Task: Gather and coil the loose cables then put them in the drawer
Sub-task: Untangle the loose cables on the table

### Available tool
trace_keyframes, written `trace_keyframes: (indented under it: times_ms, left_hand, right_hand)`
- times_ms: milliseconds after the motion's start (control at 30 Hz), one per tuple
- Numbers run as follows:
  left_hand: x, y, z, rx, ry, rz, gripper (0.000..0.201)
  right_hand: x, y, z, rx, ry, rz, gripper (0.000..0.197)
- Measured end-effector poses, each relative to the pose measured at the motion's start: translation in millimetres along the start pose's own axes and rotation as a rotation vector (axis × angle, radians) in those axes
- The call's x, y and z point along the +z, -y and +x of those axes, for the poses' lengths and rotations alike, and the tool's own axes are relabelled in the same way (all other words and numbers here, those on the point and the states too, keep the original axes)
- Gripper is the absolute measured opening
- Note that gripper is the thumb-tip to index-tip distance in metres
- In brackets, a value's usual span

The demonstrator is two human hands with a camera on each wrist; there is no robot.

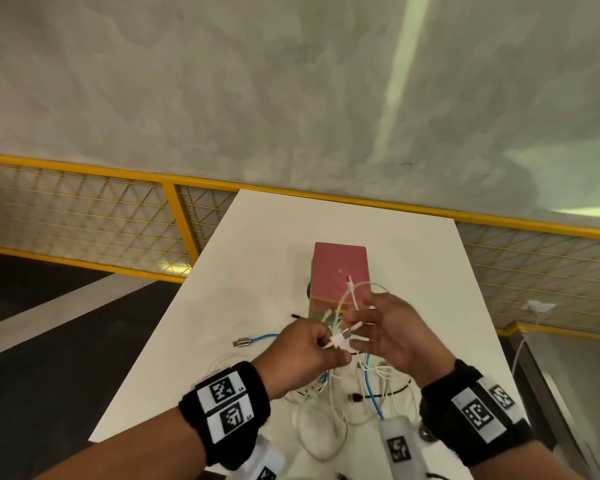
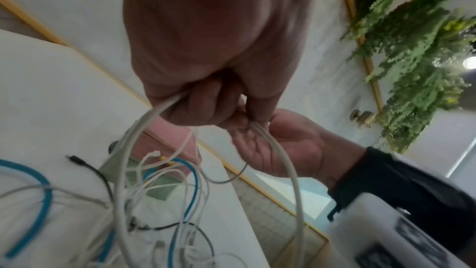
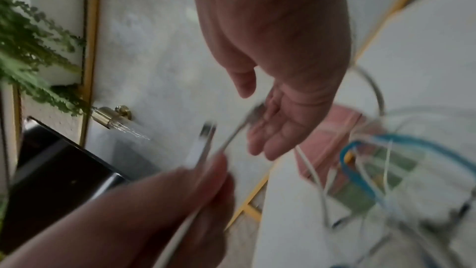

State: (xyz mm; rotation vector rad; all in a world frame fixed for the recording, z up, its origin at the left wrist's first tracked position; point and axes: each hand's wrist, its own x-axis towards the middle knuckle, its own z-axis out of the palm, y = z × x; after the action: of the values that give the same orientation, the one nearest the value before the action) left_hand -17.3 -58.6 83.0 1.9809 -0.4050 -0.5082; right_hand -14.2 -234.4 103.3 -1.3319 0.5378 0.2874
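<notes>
In the head view my left hand (image 1: 321, 344) grips a bunch of white cables (image 1: 342, 337) just above the table, their plugs sticking out toward my right hand (image 1: 371, 327). The right hand is held open, its palm facing the plugs and its fingers relaxed. In the left wrist view my left hand (image 2: 206, 99) has its fingers curled round white cable loops (image 2: 288, 170) that hang down to the tangle. The right wrist view is blurred: my right hand (image 3: 270, 129) is open and my left hand (image 3: 201, 191) holds a white cable end (image 3: 206, 140). The pink drawer box (image 1: 340, 268) stands just behind both hands.
A tangle of white, blue (image 1: 373, 393) and black (image 1: 394, 392) cables lies on the white table (image 1: 274, 237) under my hands; a blue cable's metal plug (image 1: 243, 342) lies at the left. A yellow mesh railing (image 1: 174, 209) runs behind the table. Green plants (image 2: 412, 48) hang on the wall.
</notes>
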Motion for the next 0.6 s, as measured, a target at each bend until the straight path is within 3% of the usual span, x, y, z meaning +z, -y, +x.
trace_keyframes:
  times_ms: [67, 167, 267, 333, 433, 600]
  left_hand:
    - [-5, 11, -10, -0.017, 0.083, 0.138, 0.038]
    - [-8, 22, -28, 0.002, 0.344, 0.334, 0.038]
    - [-11, 28, -40, -0.027, 0.409, 0.43, 0.038]
    - [-17, 32, -44, -0.026, 0.321, 0.431, 0.034]
    - [-31, 41, -42, 0.015, 0.07, 0.258, 0.014]
    - [-68, 35, -43, -0.119, -0.508, -0.378, 0.032]
  right_hand:
    - [-12, 2, 2, -0.024, -0.01, -0.046, 0.028]
    - [-23, -2, 5, 0.007, 0.001, -0.08, 0.029]
    - [-21, -9, 8, 0.037, 0.028, -0.132, 0.022]
    - [-14, -15, 16, 0.002, 0.03, -0.173, 0.021]
    - [7, -21, 32, -0.105, -0.02, -0.328, 0.018]
    - [62, -43, 80, -0.296, 0.034, -0.705, 0.015]
